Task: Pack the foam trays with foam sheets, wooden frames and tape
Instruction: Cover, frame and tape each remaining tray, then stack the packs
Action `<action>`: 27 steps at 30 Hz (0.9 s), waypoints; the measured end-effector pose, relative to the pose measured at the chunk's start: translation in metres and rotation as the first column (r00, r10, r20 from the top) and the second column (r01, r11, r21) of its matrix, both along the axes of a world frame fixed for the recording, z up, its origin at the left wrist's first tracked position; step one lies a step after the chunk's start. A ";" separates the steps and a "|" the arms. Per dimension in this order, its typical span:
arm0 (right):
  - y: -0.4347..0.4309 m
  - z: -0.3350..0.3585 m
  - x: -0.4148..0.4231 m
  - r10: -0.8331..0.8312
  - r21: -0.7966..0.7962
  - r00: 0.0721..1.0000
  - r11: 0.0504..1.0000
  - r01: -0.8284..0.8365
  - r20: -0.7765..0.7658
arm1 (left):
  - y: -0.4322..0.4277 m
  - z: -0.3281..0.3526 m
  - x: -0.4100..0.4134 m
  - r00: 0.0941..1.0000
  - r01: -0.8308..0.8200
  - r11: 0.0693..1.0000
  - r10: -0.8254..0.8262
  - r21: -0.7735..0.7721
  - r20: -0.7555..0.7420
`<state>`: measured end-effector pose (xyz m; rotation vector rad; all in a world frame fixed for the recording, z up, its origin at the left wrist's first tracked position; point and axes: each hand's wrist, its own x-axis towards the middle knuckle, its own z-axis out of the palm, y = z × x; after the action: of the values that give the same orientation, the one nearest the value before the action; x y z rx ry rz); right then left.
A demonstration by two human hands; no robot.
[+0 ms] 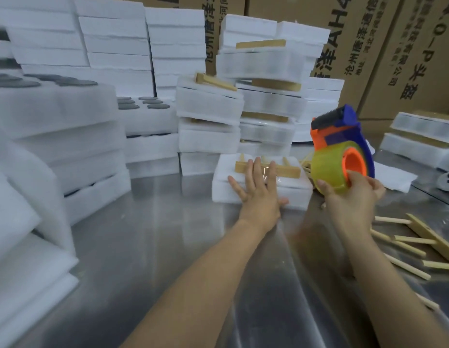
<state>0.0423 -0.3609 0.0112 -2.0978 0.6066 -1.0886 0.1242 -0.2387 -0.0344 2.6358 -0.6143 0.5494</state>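
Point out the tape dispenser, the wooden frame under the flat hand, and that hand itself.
tape dispenser (pixel 344 135): head view, on its blue body.
wooden frame (pixel 290 171): head view, on the crossbar's bare right end.
left hand (pixel 259 189): head view, on the back of the hand.

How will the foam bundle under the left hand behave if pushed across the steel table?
Probably slides easily: the foam bundle looks light, the table smooth metal. Likely dents under the left hand rather than cracking.
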 end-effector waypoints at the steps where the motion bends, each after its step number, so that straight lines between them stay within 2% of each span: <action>1: 0.000 -0.001 0.003 -0.005 -0.020 1.000 1.000 0.005 -0.001 | -0.007 0.000 0.004 1.000 0.000 1.000 0.000 -0.007 -0.005; 6: 0.009 -0.001 0.006 0.020 -0.220 0.999 0.975 -0.014 0.025 | -0.023 0.003 0.012 0.996 0.093 0.995 -0.092 -0.042 0.017; 8: 0.018 0.002 0.003 0.056 -0.339 0.998 0.939 -0.051 0.006 | -0.017 0.011 0.004 0.987 0.162 0.971 -0.161 -0.174 0.022; 9: 0.022 0.003 0.001 0.071 -0.396 0.997 0.916 -0.069 -0.008 | -0.013 0.015 -0.005 0.982 0.180 0.925 -0.187 -0.335 0.009; 11: 0.027 0.008 -0.004 0.143 -0.497 0.990 0.858 -0.132 -0.017 | 0.004 0.022 -0.027 0.983 0.114 0.713 -0.184 -0.692 -0.028; 12: 0.028 0.011 -0.007 0.206 -0.545 0.978 0.817 -0.188 -0.030 | 0.017 0.024 -0.038 0.985 0.072 0.593 -0.166 -0.802 -0.035; 13: 0.030 0.013 -0.010 0.275 -0.594 0.960 0.763 -0.256 -0.060 | 0.031 0.023 -0.047 0.989 0.041 0.514 -0.144 -0.857 -0.040; 14: 0.031 0.015 -0.014 0.341 -0.646 0.934 0.690 -0.326 -0.107 | 0.048 0.022 -0.055 0.990 0.031 0.491 -0.133 -0.871 -0.040; 17: 0.044 0.015 -0.025 0.470 -0.761 0.850 0.455 -0.464 -0.238 | 0.108 0.020 -0.071 0.992 0.107 0.582 -0.111 -0.806 0.051; 19: 0.057 0.014 -0.031 0.518 -0.772 0.805 0.371 -0.516 -0.289 | 0.151 0.020 -0.078 0.993 0.118 0.630 -0.080 -0.768 0.087; 22: 0.076 0.009 -0.036 0.568 -0.740 0.749 0.328 -0.587 -0.342 | 0.211 0.014 -0.080 0.995 0.071 0.739 -0.002 -0.670 0.102; 24: 0.083 0.004 -0.035 0.545 -0.746 0.758 0.321 -0.584 -0.358 | 0.240 0.010 -0.076 0.996 0.021 0.791 0.034 -0.611 0.079; 25: 0.084 0.003 -0.034 0.513 -0.744 0.776 0.339 -0.576 -0.366 | 0.250 0.009 -0.072 0.999 -0.011 0.810 0.039 -0.586 0.036; 27: 0.076 0.001 -0.029 0.424 -0.706 0.819 0.436 -0.558 -0.386 | 0.266 0.007 -0.064 0.994 -0.079 0.839 0.028 -0.538 -0.103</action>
<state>0.0134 -0.2845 0.0118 -2.8680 -0.6086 -0.9102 0.0599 0.0271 -0.0279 2.1254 -0.2952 0.5233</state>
